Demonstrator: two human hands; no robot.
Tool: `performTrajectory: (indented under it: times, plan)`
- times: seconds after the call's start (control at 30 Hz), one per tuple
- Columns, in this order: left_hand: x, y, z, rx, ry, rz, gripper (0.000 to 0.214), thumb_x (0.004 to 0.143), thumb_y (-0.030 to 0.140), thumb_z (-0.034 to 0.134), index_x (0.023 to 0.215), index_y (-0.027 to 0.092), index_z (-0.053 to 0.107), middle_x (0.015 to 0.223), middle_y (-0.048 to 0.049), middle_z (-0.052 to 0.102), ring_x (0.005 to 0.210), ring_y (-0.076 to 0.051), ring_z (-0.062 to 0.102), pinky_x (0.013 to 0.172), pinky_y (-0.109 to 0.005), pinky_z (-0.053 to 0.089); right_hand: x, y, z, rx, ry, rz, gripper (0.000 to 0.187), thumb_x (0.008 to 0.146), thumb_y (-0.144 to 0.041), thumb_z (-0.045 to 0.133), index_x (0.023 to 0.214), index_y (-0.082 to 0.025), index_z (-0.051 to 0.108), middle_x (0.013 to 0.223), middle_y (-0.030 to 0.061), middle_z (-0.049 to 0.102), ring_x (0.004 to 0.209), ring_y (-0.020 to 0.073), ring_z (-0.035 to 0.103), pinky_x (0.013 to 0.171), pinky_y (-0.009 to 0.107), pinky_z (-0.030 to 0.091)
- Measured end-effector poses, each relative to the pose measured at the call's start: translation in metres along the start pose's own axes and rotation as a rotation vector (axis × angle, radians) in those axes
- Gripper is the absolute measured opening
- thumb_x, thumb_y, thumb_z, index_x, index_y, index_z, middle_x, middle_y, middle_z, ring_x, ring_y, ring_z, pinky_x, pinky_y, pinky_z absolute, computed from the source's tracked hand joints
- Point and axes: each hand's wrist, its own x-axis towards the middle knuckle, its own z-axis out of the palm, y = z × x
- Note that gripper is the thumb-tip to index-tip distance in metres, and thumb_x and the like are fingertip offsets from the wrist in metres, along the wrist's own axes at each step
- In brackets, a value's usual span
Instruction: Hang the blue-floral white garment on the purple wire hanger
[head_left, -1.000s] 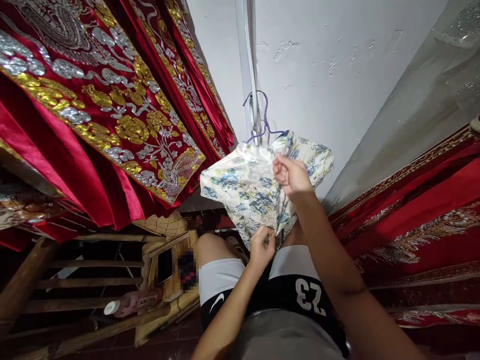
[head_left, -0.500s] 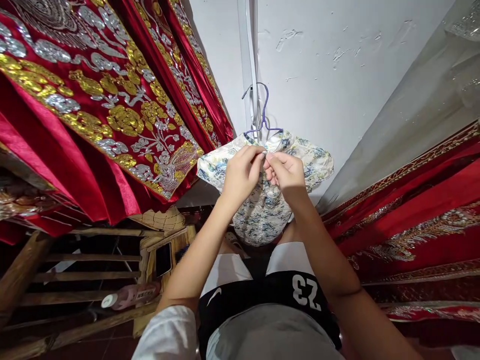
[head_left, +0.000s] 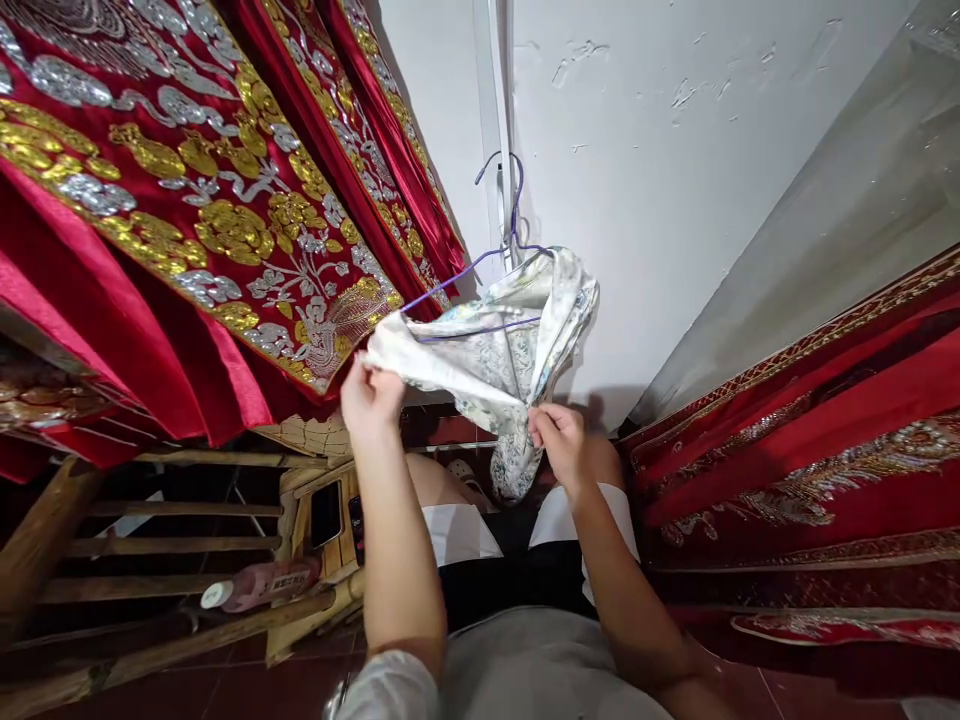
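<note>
A small white garment with a blue floral print (head_left: 491,355) hangs from a purple wire hanger (head_left: 480,262) hooked on a rail by the white wall. The garment is pulled open, so the hanger's wire shows inside it. My left hand (head_left: 371,398) is closed on the garment's left edge and pulls it out to the left. My right hand (head_left: 559,440) pinches the lower part of the cloth, where it bunches and hangs down.
Red satin garments with gold and silver embroidery (head_left: 187,210) hang close on the left. More red embroidered cloth (head_left: 810,450) lies at the right. Below left stand wooden slatted furniture (head_left: 150,560), a phone (head_left: 325,513) and a pink bottle (head_left: 259,587).
Both hands left the garment's collar. The left hand moved out left with the edge, the right dropped to the lower cloth. The garment now hangs open and skewed on the hanger.
</note>
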Motion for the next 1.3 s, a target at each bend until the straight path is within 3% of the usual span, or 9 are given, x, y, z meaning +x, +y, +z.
performTrajectory:
  times: [0.13,0.27,0.43,0.63,0.9,1.0,1.1,1.2,1.3]
  plan:
    - [-0.073,-0.030,0.022,-0.530,0.379,-0.636,0.026,0.103,0.027,0.051,0.080,0.018,0.059,0.072,-0.0035,0.068,0.088,-0.015,0.069,0.091,-0.030,0.055,-0.018,0.003,0.001,0.076,0.005,0.086,0.037,0.081,-0.046,0.058,0.053,-0.023,0.051,0.044,-0.0020,0.045,0.044,0.0123,0.038,0.046,0.028,0.031]
    - [-0.129,-0.037,0.057,-0.624,0.450,-0.809,0.029,0.095,0.032,0.066,0.072,0.018,0.057,0.076,-0.0015,0.067,0.079,-0.012,0.069,0.090,-0.028,0.054,-0.025,-0.002,-0.017,-0.018,-0.004,0.152,0.035,0.080,-0.040,0.058,0.050,-0.023,0.051,0.043,-0.0015,0.045,0.045,0.0133,0.039,0.047,0.029,0.031]
    - [-0.138,-0.006,0.075,-0.606,0.216,-0.625,0.038,0.080,0.043,0.084,0.070,0.018,0.057,0.078,0.0012,0.058,0.078,-0.012,0.060,0.082,-0.024,0.051,-0.027,-0.002,-0.044,-0.262,-0.290,0.239,0.037,0.082,-0.039,0.062,0.050,-0.021,0.055,0.044,-0.0023,0.045,0.046,0.0123,0.039,0.049,0.028,0.029]
    - [-0.152,0.050,0.104,-0.414,-0.214,-0.443,0.044,0.085,0.057,0.076,0.070,0.019,0.060,0.082,-0.0025,0.053,0.076,-0.016,0.052,0.074,-0.028,0.047,-0.013,0.005,-0.040,0.005,0.063,0.043,0.057,0.083,-0.077,0.058,0.071,-0.022,0.066,0.069,0.0044,0.062,0.068,0.0204,0.059,0.065,0.033,0.049]
    - [-0.150,0.072,0.105,0.182,-0.639,-0.134,0.027,0.097,0.042,0.066,0.119,0.028,0.074,0.123,-0.0089,0.069,0.125,-0.027,0.058,0.112,-0.040,0.041,0.004,-0.009,-0.014,0.247,-0.348,0.323,0.084,0.082,-0.095,0.027,0.098,-0.026,0.072,0.083,0.0084,0.071,0.094,0.0275,0.070,0.079,0.039,0.056]
    - [-0.130,0.061,0.092,0.290,-0.628,-0.155,0.050,0.098,0.051,0.060,0.144,0.029,0.058,0.145,-0.0096,0.060,0.139,-0.028,0.050,0.119,-0.042,0.037,0.015,-0.023,-0.023,0.277,-0.629,0.379,0.074,0.079,-0.091,0.046,0.099,-0.025,0.073,0.085,0.0082,0.073,0.089,0.0266,0.070,0.078,0.038,0.056]
    - [-0.119,0.041,0.080,0.287,-0.859,-0.296,0.059,0.103,0.063,0.037,0.133,0.021,0.065,0.130,-0.0107,0.070,0.121,-0.029,0.062,0.108,-0.041,0.048,0.030,-0.044,-0.039,0.112,-0.808,0.310,0.048,0.067,-0.062,0.083,0.087,-0.020,0.072,0.078,0.0046,0.071,0.075,0.0234,0.067,0.070,0.035,0.054]
    - [-0.117,0.026,0.062,0.457,-1.030,-0.402,0.065,0.099,0.070,0.039,0.101,0.016,0.074,0.093,-0.0073,0.076,0.091,-0.027,0.068,0.084,-0.034,0.054,0.052,-0.066,-0.055,-0.122,-0.560,0.045,0.019,0.067,-0.032,0.080,0.071,-0.019,0.066,0.067,-0.0004,0.063,0.063,0.0178,0.060,0.060,0.030,0.049]
    - [-0.106,0.028,0.036,0.856,-0.988,-0.360,0.052,0.093,0.064,0.052,0.086,0.018,0.073,0.083,-0.0062,0.075,0.079,-0.026,0.068,0.072,-0.030,0.048,0.085,-0.078,-0.066,-0.289,-0.147,-0.272,0.007,0.071,-0.019,0.066,0.076,-0.019,0.070,0.079,0.0026,0.070,0.079,0.0219,0.066,0.075,0.034,0.053]
